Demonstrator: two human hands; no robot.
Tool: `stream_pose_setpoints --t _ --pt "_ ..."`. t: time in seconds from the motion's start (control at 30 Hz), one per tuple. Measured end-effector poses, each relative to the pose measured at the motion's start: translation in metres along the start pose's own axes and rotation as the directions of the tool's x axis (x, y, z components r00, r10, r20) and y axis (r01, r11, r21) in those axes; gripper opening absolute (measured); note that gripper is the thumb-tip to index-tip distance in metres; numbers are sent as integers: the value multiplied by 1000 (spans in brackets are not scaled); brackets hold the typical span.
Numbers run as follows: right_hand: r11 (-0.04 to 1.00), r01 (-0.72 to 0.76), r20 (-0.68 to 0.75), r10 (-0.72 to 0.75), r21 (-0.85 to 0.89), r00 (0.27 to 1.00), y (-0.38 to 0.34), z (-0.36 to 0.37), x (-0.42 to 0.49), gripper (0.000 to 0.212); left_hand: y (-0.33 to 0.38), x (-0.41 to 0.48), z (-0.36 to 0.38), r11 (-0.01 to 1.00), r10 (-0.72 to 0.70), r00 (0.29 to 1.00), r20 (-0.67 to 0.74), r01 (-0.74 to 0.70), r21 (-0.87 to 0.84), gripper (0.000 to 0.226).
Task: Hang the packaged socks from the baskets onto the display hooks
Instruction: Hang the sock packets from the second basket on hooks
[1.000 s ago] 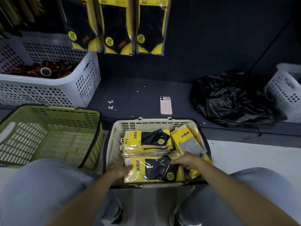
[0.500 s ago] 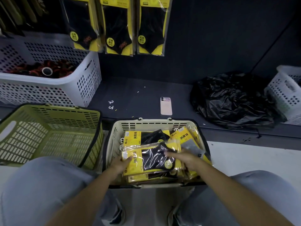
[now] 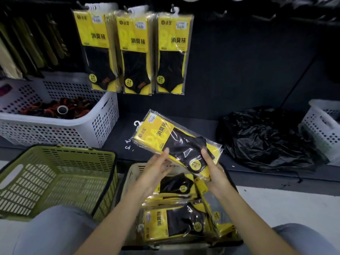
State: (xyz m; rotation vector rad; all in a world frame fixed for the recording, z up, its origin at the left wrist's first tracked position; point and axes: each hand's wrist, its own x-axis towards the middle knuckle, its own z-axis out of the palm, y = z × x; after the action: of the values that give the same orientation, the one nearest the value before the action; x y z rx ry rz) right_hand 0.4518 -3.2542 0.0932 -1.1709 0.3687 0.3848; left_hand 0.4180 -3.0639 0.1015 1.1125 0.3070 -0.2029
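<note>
Location type: retail shop, stocking area. Landmark: dark display wall [image 3: 239,61]. Three rows of identical packaged socks [image 3: 137,52] with printed labels hang from it. Below it, a white perforated basket [image 3: 99,126] holds small goods. In front of it, a beige basket [image 3: 133,172] holds further sock packs [image 3: 174,223]

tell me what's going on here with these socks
A person at a beige basket of packaged socks holds one sock pack above it. The right hand grips the pack's lower end; the left hand touches its edge with straight fingers. Three groups of hanging packs are up on the dark wall; this one is not yet hung.
</note>
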Motion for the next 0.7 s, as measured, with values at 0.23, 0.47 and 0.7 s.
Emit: stream_pose_setpoints --t 0.23,0.47,0.7 --pt "965 220 9 -221 -145 975 -24 4 -3 69 25 14 36 975 220 964 -147 -215 45 24" --pt "720 638 167 -618 -274 768 -101 37 2 28 83 20 49 893 391 910 -138 -338 298 20" --pt "666 715 304 -651 -212 696 -139 71 3 9 118 25 63 844 439 898 -27 -402 356 35"
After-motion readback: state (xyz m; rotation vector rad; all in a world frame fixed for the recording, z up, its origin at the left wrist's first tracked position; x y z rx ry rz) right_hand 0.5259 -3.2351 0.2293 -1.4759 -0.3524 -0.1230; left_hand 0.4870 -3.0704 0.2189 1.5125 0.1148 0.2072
